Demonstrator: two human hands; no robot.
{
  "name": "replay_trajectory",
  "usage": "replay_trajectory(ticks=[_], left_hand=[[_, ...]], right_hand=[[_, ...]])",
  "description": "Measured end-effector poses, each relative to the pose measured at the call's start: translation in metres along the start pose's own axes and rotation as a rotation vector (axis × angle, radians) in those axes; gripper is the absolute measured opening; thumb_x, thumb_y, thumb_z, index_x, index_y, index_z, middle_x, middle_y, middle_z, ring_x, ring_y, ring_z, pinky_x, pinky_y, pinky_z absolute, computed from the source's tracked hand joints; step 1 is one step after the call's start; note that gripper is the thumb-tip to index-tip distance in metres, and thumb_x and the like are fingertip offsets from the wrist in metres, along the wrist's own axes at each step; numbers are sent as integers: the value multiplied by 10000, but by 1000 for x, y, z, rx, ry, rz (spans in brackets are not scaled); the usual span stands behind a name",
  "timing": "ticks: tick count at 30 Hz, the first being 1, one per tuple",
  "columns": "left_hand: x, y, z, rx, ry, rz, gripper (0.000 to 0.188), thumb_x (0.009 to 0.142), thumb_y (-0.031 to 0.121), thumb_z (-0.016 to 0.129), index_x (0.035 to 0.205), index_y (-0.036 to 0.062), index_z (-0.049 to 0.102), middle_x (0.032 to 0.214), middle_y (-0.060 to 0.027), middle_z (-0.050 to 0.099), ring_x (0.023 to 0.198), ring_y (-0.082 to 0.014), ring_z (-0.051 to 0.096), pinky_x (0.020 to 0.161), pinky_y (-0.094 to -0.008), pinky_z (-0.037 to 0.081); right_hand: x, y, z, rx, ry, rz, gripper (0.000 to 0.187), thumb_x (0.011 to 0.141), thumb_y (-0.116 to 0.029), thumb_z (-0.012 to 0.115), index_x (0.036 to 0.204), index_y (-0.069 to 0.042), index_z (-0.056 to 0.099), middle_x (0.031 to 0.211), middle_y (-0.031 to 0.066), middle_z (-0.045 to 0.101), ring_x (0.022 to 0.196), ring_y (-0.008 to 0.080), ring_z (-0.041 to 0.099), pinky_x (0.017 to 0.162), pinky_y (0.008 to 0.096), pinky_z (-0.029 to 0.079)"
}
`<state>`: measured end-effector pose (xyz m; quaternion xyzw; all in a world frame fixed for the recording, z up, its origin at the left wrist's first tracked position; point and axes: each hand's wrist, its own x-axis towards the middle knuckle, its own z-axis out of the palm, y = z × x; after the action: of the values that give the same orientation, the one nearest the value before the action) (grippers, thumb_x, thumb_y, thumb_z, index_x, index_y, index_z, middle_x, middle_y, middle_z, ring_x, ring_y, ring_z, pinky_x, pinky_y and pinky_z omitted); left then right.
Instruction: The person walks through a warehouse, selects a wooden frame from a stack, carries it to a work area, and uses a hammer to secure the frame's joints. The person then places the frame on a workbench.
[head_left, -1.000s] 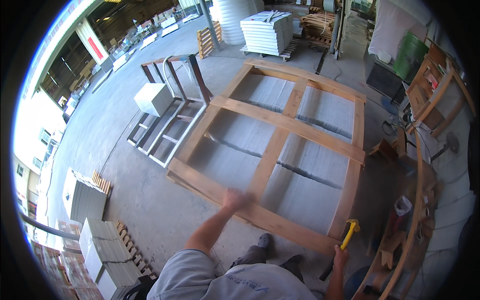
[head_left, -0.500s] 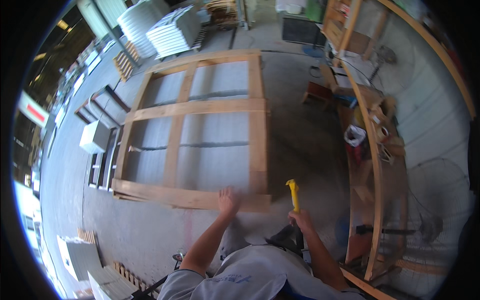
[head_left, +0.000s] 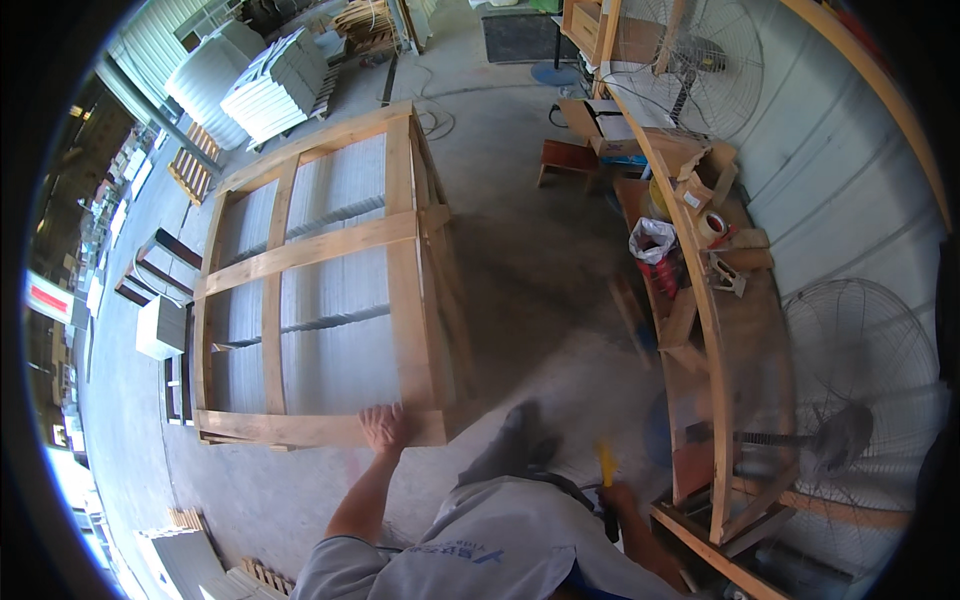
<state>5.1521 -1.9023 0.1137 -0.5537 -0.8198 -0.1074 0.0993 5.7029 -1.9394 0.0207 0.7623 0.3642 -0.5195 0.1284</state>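
Observation:
A large slatted wooden crate (head_left: 320, 251) stands at the left of centre, packed with rows of upright pale grey sheets (head_left: 343, 362). My left hand (head_left: 384, 430) is closed over the near top board of the crate, close to its right corner, with the fingers hooked on the edge. Down by my right side, my right hand (head_left: 618, 498) grips a yellow hammer (head_left: 607, 464) by its dark handle. Motion smears the hammer, and its lower part is partly hidden by the hand.
To the right runs a wooden workbench frame (head_left: 714, 350) with tape rolls and cartons; wire-cage fans (head_left: 850, 440) stand behind it. A small reddish stool (head_left: 568, 158) sits beyond the crate. At left are a white box (head_left: 161, 327) and stacked white slabs (head_left: 275, 88).
My view has turned right, so the crate sits further left. My right hand has lowered the hammer toward my side. My left hand stays on the crate's near board.

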Motion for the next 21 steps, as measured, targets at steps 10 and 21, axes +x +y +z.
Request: replay_trajectory(ticks=[10, 21], left_hand=[[10, 4, -5, -68, -83, -24, 235, 853, 155, 508, 634, 69, 507, 735, -127, 506, 804, -325, 488, 858, -485, 352], [77, 20, -14, -51, -214, -227, 267, 833, 214, 623, 1001, 15, 561, 1038, -185, 568, 1039, -366, 497, 972, -523, 321]], right_hand=[[36, -44, -43, -239, 102, -174, 355, 789, -310, 682, 914, 23, 675, 864, 142, 699, 794, 252, 691, 725, 397, 537], [98, -238, -168, -548, 23, -397, 285, 827, -245, 645, 901, 29, 677, 777, 167, 671, 668, 259, 669, 597, 404, 528]])
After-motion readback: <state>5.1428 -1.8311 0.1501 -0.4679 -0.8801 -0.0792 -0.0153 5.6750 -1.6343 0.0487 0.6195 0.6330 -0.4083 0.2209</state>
